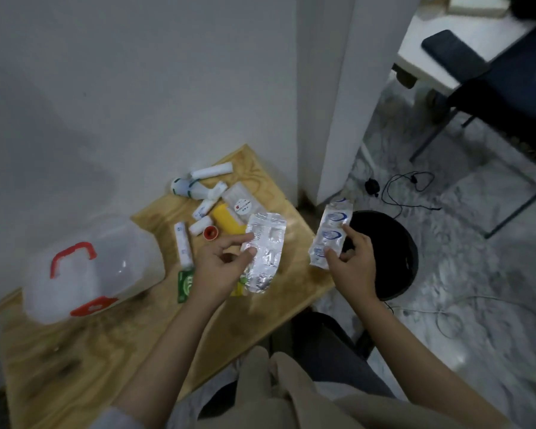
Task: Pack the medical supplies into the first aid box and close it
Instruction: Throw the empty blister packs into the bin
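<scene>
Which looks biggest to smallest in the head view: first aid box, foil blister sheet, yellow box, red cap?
1. first aid box
2. foil blister sheet, though it is lifted in the left hand, nearer the camera
3. yellow box
4. red cap

Box left of supplies

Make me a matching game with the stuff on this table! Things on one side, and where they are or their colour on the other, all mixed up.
Things:
1. silver blister pack
2. blue-printed packet strip
3. first aid box
4. little round cap

Clues:
A. red, lying on the table
B. in the right hand
C. in the left hand
D. see-through, red handle

Pairs: 1-C, 2-B, 3-D, 4-A
</scene>
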Demonstrator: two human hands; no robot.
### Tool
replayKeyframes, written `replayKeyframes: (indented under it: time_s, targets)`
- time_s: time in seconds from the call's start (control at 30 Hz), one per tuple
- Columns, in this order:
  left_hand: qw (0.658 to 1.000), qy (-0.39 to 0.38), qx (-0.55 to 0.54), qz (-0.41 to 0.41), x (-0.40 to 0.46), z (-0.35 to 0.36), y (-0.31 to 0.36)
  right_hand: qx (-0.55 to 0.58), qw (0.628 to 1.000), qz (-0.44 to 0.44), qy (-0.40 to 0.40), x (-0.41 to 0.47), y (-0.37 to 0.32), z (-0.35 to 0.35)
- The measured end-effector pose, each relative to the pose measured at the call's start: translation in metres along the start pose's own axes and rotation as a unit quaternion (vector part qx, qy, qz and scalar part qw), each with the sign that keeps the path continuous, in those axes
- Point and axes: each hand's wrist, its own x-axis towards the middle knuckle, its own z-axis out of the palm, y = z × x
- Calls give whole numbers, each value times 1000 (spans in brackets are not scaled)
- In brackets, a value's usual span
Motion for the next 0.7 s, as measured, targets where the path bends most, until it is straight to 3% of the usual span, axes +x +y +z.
replayKeyframes:
  time_s: [0.17,0.4,0.47,0.6,0.7]
  targets:
    - [989,-102,107,1,54,107,-3,-69,993,91,35,36,37,-37]
    - [929,-228,287,51,102,236,-18,-104,975,187,52,86,91,-62]
    - [899,-279,337,28,109,259,-23,-118,968,217,45,92,100,-64]
    - [804,-385,450,-50,113,272,-36,-128,956,261,44,88,114,-61]
    - [792,-396,460,-68,108,265,-48,-122,955,268,43,76,118,-55]
